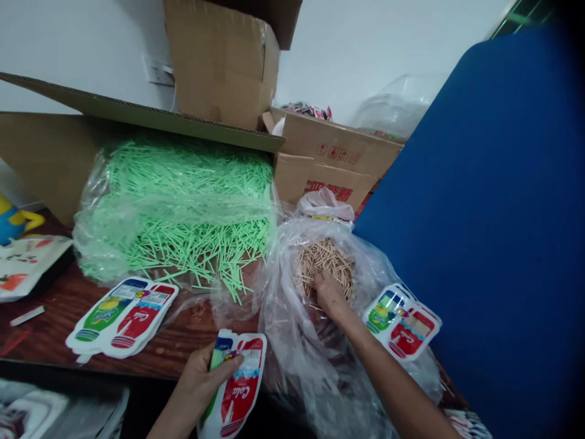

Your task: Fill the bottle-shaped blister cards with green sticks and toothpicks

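Observation:
My left hand (208,381) grips a bottle-shaped printed pouch (244,384), red with "Cola" on one half and green on the other, at the table's front edge. My right hand (326,289) reaches into a clear plastic bag (292,323) and touches a heap of thin brown sticks (331,259); its fingertips are sunk among them and hidden. To the left, green sticks (192,183) spill from another clear bag. A stack of the same pouches (123,317) lies on the table at left, and more pouches (402,323) rest right of my right forearm.
Open cardboard boxes (223,61) stand along the back wall. A blue panel (484,213) closes off the right side. At far left are a white printed packet (31,262) and a yellow-and-blue figure (16,219). The dark wooden table (159,360) ends near my body.

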A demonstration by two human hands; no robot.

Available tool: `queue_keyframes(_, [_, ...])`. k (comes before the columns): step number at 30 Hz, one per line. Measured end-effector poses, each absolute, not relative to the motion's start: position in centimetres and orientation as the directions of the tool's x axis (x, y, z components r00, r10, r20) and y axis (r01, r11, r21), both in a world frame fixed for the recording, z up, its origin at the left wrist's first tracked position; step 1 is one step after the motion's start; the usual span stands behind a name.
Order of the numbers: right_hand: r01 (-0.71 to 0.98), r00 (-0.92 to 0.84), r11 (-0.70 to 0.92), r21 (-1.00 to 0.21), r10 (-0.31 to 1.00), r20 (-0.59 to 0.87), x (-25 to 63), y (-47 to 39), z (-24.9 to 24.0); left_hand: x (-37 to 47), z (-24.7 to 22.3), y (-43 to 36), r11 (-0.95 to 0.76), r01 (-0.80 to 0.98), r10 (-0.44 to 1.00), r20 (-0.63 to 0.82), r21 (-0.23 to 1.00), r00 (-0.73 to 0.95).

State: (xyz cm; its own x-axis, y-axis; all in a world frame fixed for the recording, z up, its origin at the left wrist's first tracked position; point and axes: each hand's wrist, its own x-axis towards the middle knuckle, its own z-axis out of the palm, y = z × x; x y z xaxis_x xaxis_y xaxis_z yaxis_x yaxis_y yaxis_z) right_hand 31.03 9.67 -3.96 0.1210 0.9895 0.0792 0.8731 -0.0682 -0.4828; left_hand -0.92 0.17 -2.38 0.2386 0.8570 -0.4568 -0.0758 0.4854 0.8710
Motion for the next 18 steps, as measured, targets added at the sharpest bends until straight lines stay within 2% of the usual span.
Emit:
queue_keyframes(5, [0.748, 0.181, -0.048, -0.661, 0.974, 0.134, 32.9, 9.9, -3.8, -0.7, -2.3, 0.2, 0.487, -0.099, 0.859, -0.454, 0.868, 0.238])
queue_keyframes(11, [0.397, 0.315, 0.025, -0.917, 0.935, 0.161, 32.0, 9.2, -4.6, -0.6, -3.2, 0.4, 0.497, -0.111, 0.852, -0.46, 0.861, 0.249])
queue_keyframes(14, [0.249, 0.334, 0.076, -0.966, 0.929, 0.159, 30.7, 7.9, -5.5, -0.5, -2.4, 0.3, 0.496, -0.087, 0.851, -0.463, 0.864, 0.249])
queue_keyframes(18, [0.161, 0.325, 0.083, -0.984, 0.936, 0.132, 29.6, 6.5, -6.5, -0.1, -1.4, 0.0, 0.497, -0.084, 0.852, -0.466, 0.864, 0.239])
